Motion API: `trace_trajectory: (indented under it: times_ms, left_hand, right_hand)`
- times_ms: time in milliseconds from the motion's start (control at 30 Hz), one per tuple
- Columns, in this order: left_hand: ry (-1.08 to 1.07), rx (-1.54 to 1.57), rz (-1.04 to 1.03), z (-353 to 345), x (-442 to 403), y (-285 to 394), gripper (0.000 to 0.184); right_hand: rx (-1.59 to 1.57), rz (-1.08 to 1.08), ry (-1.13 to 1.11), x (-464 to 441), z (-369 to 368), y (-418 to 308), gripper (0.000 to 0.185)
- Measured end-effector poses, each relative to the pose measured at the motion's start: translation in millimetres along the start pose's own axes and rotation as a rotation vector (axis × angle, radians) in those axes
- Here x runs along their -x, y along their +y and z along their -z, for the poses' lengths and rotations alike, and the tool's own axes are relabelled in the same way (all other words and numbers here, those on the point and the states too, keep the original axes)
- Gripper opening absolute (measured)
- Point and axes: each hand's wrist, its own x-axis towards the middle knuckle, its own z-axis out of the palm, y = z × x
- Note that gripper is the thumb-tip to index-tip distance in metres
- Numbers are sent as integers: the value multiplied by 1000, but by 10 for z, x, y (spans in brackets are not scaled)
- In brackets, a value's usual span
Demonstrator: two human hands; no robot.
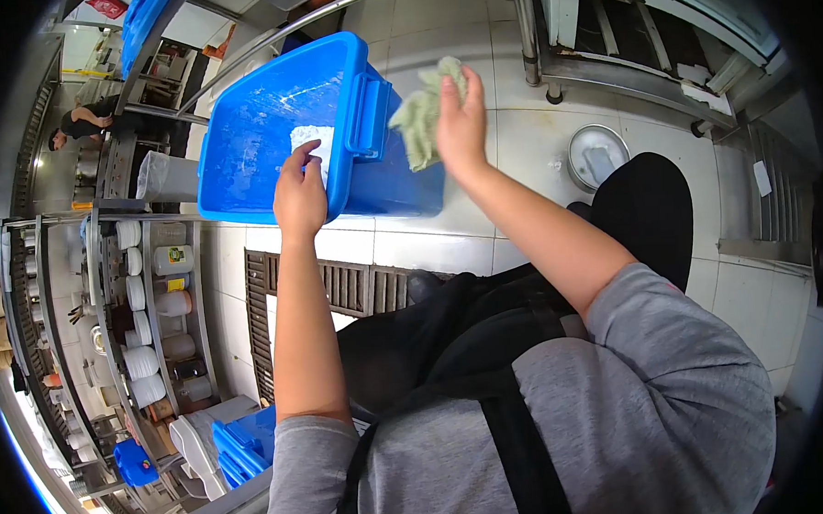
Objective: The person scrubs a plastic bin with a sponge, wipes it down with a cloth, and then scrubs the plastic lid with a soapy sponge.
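A large blue plastic bin (267, 98) stands tilted in front of me, its open mouth toward the left. White residue (312, 135) clings to its inner wall. Over the mouth, close to the near rim, my left hand (300, 196) has its fingers loosely bent and apart; whether it touches the rim I cannot tell. My right hand (462, 126) grips a pale green cloth (421, 119) beside the bin's handle, on its outer side. The cloth hangs bunched from the fingers.
On the tiled floor at right sits a round metal bowl (598, 157) with something pale inside. A drain grate (339, 288) lies below the bin. Shelves of stacked containers (140, 361) line the left. Another person (84, 120) is at far left. A metal rack (633, 82) stands upper right.
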Motion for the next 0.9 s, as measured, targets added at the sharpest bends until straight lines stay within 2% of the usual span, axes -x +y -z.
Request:
trace_trajectory:
  times_ms: [33,67,100,133,200,267,333,367,400,433,467,500,533,600,633,667,733,767,833,867,900]
  left_hand:
    - [-2,2,4,-1,3,15,34]
    - [-17,14,20,9,6,31,34]
    - [-30,25,33,22,1,42,34]
    - [-31,23,34,26,-13,34,34]
    - [4,9,-12,1,-14,-32,35]
    - [45,-32,-79,-75,-116,-227,36]
    - [29,-130,-140,-58,-127,-243,40]
    - [62,-189,-120,-67,-129,-253,41]
    - [28,-180,-72,-35,-108,-198,44]
    - [67,-218,-63,-25,23,-119,38]
    - [-24,-147,46,40,56,47,38]
    - [-34,-124,91,28,72,41,38]
    - [-12,-105,44,18,60,26,38]
    - [44,-76,-73,-13,54,-55,38]
    - [49,-65,-64,-40,56,-88,38]
    - [70,-55,-88,-50,44,-99,38]
    - [95,-46,-113,-51,36,-113,38]
    - [69,-68,-63,-39,54,-64,38]
    - [27,-94,2,26,73,8,37]
    - [10,-98,13,45,83,39,37]
    - [59,-123,-71,77,162,107,38]
  right_hand:
    - [-89,-46,-27,102,-46,-117,46]
    - [15,51,-161,222,-133,-55,64]
    - [74,242,-245,415,-252,21,67]
    - [145,432,-470,511,-280,36,74]
    - [387,523,-658,430,-264,88,85]
    - [520,626,-647,313,-266,176,88]
    - [521,757,-639,257,-259,240,83]
    - [614,742,-659,276,-232,176,71]
    - [641,773,-664,265,-211,150,71]
    - [675,813,-654,235,-217,144,71]
    - [688,800,-709,237,-244,130,71]
    - [696,893,-640,229,-283,109,62]
    - [695,989,-561,223,-313,98,54]
    - [660,917,-654,205,-327,32,51]
    - [619,849,-700,176,-316,7,48]
    - [624,856,-706,125,-303,59,48]
    - [500,1026,-674,47,-259,214,48]
    - [495,1033,-669,11,-206,244,48]
    - [450,903,-755,-51,-163,273,51]
    - [550,870,-734,32,-183,254,54]
    - [649,830,-703,155,-183,229,58]
